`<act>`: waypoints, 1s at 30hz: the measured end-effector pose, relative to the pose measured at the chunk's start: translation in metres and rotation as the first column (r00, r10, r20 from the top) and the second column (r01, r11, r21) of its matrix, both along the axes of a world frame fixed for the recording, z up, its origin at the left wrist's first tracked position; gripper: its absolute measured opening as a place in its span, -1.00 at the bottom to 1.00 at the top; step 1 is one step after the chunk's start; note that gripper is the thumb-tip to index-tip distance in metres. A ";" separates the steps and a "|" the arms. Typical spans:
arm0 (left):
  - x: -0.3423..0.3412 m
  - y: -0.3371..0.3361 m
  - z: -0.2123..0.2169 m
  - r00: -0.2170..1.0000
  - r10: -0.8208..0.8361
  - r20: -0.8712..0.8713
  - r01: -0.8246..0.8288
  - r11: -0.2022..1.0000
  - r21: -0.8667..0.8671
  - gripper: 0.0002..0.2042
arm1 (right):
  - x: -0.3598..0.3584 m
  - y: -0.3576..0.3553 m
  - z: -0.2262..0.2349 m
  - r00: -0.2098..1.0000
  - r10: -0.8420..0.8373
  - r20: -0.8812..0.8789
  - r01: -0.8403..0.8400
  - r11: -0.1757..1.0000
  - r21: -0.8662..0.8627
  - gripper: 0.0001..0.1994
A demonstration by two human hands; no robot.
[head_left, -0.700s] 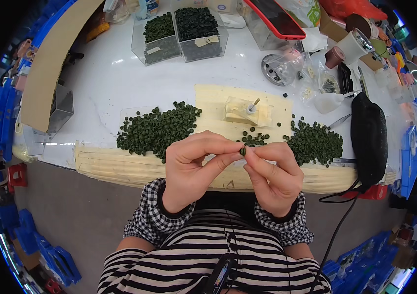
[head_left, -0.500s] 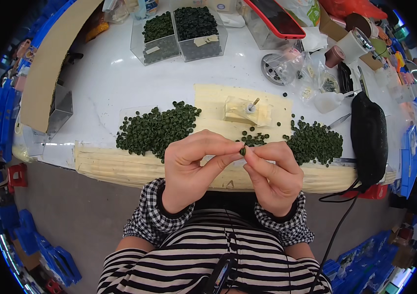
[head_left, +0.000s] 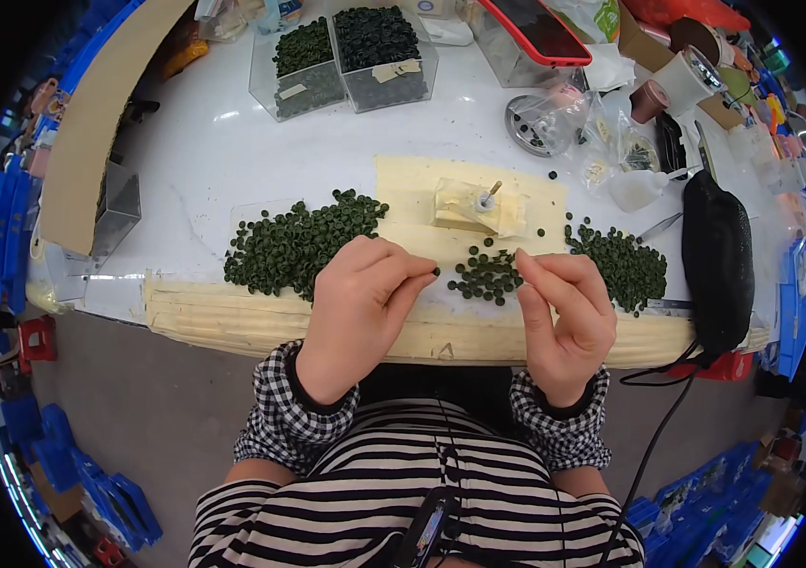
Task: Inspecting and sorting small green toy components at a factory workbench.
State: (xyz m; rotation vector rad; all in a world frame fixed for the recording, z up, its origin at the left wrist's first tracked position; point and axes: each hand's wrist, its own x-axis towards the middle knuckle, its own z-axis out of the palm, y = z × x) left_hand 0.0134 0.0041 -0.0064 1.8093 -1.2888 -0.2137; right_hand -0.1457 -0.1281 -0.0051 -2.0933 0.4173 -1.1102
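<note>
My left hand [head_left: 356, 308] is closed in a pinch, with a small dark green round piece [head_left: 436, 272] at its fingertips. It is held just left of a small loose group of the same green pieces [head_left: 483, 276]. At the right edge of that group is my right hand [head_left: 569, 322], its thumb and forefinger a little apart and nothing visible between them. A larger heap of green pieces [head_left: 294, 237] lies beyond my left hand, partly hidden by it. Another heap [head_left: 619, 265] spreads to the right of my right hand.
Behind the pieces, a taped block [head_left: 465, 210] holds an upright pin. Two clear bins [head_left: 384, 90] of pieces stand at the back. A red-cased phone [head_left: 540, 33], a plastic bottle [head_left: 638, 189] and a black pouch [head_left: 716, 265] are on the right; cardboard [head_left: 105, 133] on the left.
My hands met at one green piece and have now parted. The left moved left, keeping a piece in its pinch; the right moved right and its fingertips opened.
</note>
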 end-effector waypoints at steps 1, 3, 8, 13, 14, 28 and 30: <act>-0.001 -0.001 -0.004 0.996 -0.002 0.094 -0.001 0.999 0.035 -0.82 | -0.001 -0.001 0.003 1.000 -0.010 -0.018 0.010 1.000 0.011 -0.70; -0.005 -0.004 -0.007 0.979 -0.005 0.203 -0.007 0.998 0.057 -0.81 | -0.002 -0.001 0.003 1.000 -0.008 -0.027 0.008 1.000 0.009 -0.70; -0.007 -0.005 -0.007 0.978 0.014 0.206 -0.014 1.000 0.001 -0.82 | -0.001 -0.001 0.001 0.999 0.007 -0.040 -0.009 0.999 -0.033 -0.71; 0.014 0.012 0.005 0.920 0.183 0.346 -0.192 0.981 -0.009 -0.87 | -0.003 -0.001 -0.001 0.998 -0.023 -0.050 0.023 1.000 0.008 -0.72; 0.014 0.014 0.005 0.923 0.180 0.340 -0.194 0.981 0.006 -0.87 | -0.003 -0.001 -0.001 0.999 -0.018 -0.048 0.018 1.000 0.011 -0.72; 0.006 0.008 -0.001 0.955 0.239 0.177 -0.219 0.968 -0.125 -0.87 | 0.004 -0.009 0.009 0.986 -0.156 -0.060 0.156 0.988 -0.005 -0.74; 0.001 0.014 0.006 0.975 0.190 -0.119 -0.201 0.975 -0.093 -0.90 | 0.014 -0.020 0.011 0.981 -0.175 -0.078 0.166 0.980 -0.108 -0.79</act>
